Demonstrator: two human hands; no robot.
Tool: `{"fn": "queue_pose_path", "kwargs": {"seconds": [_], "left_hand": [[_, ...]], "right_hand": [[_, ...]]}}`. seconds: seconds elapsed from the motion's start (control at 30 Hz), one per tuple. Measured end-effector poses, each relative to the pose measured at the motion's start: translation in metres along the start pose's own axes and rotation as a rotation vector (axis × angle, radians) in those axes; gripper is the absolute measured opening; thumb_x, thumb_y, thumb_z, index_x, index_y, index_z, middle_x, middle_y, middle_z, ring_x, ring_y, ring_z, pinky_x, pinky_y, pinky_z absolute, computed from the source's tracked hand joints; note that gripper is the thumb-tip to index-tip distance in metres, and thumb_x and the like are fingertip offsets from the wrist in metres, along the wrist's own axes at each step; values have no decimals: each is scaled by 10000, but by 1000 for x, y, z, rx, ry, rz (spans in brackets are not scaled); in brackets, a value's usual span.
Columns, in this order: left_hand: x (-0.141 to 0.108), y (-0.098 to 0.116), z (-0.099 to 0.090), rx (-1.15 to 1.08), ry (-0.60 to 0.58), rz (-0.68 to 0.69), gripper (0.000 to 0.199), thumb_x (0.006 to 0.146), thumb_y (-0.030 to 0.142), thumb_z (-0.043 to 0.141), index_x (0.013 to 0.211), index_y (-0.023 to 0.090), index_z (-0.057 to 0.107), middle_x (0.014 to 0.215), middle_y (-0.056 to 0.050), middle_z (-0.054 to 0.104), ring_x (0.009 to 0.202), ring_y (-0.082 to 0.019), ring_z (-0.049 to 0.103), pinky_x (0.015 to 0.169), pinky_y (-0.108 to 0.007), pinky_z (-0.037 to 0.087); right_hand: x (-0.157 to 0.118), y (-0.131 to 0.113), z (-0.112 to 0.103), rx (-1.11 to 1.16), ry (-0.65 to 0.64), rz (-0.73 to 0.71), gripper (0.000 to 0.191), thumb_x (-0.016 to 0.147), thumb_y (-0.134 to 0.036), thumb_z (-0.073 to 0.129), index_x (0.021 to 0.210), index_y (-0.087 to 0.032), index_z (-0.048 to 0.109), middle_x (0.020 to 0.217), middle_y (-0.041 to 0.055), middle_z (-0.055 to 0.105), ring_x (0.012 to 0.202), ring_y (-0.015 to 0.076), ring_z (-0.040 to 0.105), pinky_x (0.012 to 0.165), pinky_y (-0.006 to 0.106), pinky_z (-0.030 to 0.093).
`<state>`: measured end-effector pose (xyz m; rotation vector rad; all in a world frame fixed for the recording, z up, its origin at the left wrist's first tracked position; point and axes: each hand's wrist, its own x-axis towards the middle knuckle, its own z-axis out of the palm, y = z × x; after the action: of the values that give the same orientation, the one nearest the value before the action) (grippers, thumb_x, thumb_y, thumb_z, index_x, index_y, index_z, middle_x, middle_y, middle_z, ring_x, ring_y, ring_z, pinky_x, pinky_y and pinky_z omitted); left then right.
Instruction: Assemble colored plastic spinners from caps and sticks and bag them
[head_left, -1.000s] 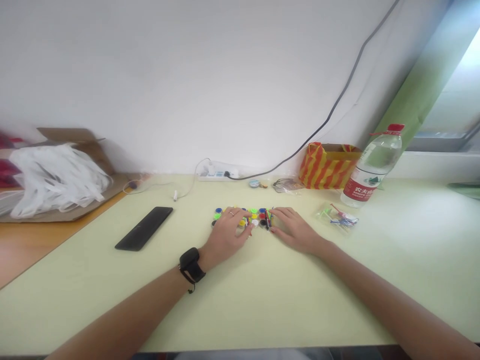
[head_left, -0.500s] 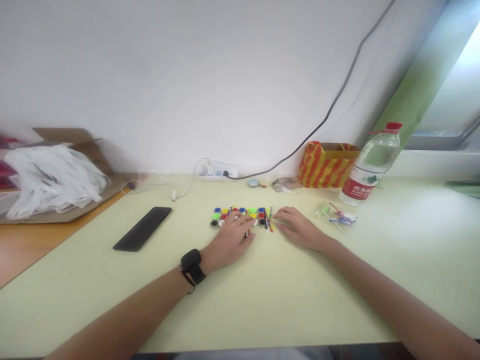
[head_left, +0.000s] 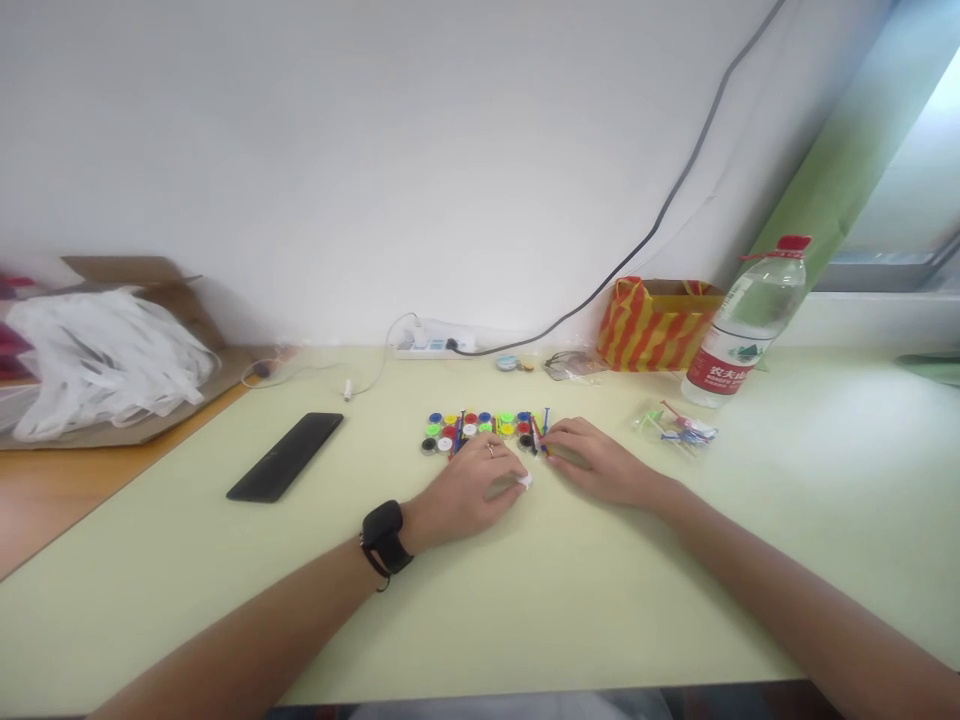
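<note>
My left hand (head_left: 480, 485) pinches a small white disc (head_left: 526, 480) between thumb and fingertips, just above or on the table. Beyond it lie rows of coloured discs: a blue disc (head_left: 435, 418), a black disc (head_left: 428, 445), a white disc (head_left: 445, 444) and several more. Thin coloured sticks, such as a blue stick (head_left: 547, 418), lie between and beside the discs. My right hand (head_left: 600, 462) is at the right end of the rows, its thumb and fingers closed on a small stick with blue and yellow (head_left: 546, 449). The fingertips partly hide that piece.
To the right lie a clear bag of coloured sticks (head_left: 684, 430), a water bottle (head_left: 739, 330) and a striped bag (head_left: 652, 325). A black flat slab (head_left: 286, 458) is at left, near a box of white strips (head_left: 112, 355). A power strip (head_left: 435, 347) sits by the wall.
My left hand has come off the disc rows, moved slightly right and nearer me, and now holds a white disc. My right fingers have drawn together on a stick near the right end.
</note>
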<state>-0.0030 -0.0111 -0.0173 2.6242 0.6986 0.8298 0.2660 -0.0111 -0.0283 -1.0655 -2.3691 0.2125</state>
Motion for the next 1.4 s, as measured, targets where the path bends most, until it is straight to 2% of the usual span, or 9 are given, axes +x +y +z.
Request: {"fn": "queue_pose_path", "kwargs": {"seconds": [0.13, 0.3, 0.4, 0.6, 0.73, 0.93, 1.07, 1.2, 1.4], "left_hand": [[-1, 3, -1, -28, -31, -6, 158, 984, 239, 593, 1089, 251, 711, 1027, -57, 743, 1102, -257, 583, 1018, -441, 478], [-1, 4, -1, -26, -27, -28, 161, 984, 236, 595, 1096, 253, 709, 1033, -44, 742, 1107, -251, 570, 1020, -430, 477], [-1, 3, 0, -35, -19, -27, 167, 983, 238, 596, 1103, 253, 712, 1037, -49, 740, 1131, -256, 570, 1051, -442, 465], [-1, 5, 0, -62, -21, -36, 167, 984, 229, 588, 1091, 252, 714, 1040, -47, 745, 1130, -253, 578, 1028, -430, 482], [0, 5, 0, -71, -17, -39, 167, 985, 238, 586, 1085, 249, 719, 1034, -54, 746, 1131, -260, 581, 1041, -446, 477], [-1, 4, 2, -61, -23, -43, 164, 987, 252, 586, 1085, 249, 716, 1040, -53, 744, 1126, -258, 578, 1043, -444, 473], [0, 6, 2, -44, -35, -53, 209, 995, 271, 579, 1163, 250, 701, 1077, -69, 733, 1117, -264, 583, 1027, -449, 479], [1, 6, 2, -61, -41, -33, 140, 982, 283, 609, 1075, 248, 708, 1046, -65, 730, 1113, -257, 595, 1033, -447, 478], [-1, 4, 5, -97, -40, -70, 45, 947, 262, 649, 985, 246, 667, 1064, -68, 704, 1141, -249, 594, 1004, -412, 504]], "right_hand": [[-1, 3, 0, -23, 12, 31, 263, 1026, -314, 517, 1238, -262, 664, 1191, 117, 679, 1138, 305, 620, 975, 493, 540], [-4, 6, 6, -68, 10, 62, 371, 1047, -371, 486, 1390, -283, 595, 1364, 131, 587, 1320, 323, 497, 1079, 541, 477], [-4, 6, 10, -77, -1, 94, 382, 1062, -397, 450, 1411, -312, 581, 1411, 123, 557, 1366, 328, 446, 1095, 571, 457], [-1, 7, 8, -13, 45, 68, 245, 1048, -313, 473, 1203, -262, 656, 1284, 116, 624, 1259, 304, 521, 1058, 528, 486], [1, 10, 8, 6, 66, 37, 228, 1033, -263, 488, 1167, -263, 673, 1228, 115, 647, 1200, 303, 557, 1012, 518, 508], [1, 13, 9, 52, 79, 22, 175, 1012, -209, 502, 983, -242, 671, 1128, 102, 675, 1112, 282, 595, 960, 484, 527], [2, 12, 8, 57, 80, 12, 165, 1005, -196, 502, 994, -245, 658, 1154, 106, 674, 1128, 280, 602, 970, 484, 523], [3, 9, 7, 120, 135, 20, 146, 1009, -243, 511, 1027, -263, 655, 1168, 105, 697, 1169, 288, 619, 1002, 494, 516], [4, 1, 1, 319, 239, 166, 167, 1041, -392, 486, 1029, -266, 595, 1258, 86, 687, 1313, 279, 571, 1112, 487, 442]]}}
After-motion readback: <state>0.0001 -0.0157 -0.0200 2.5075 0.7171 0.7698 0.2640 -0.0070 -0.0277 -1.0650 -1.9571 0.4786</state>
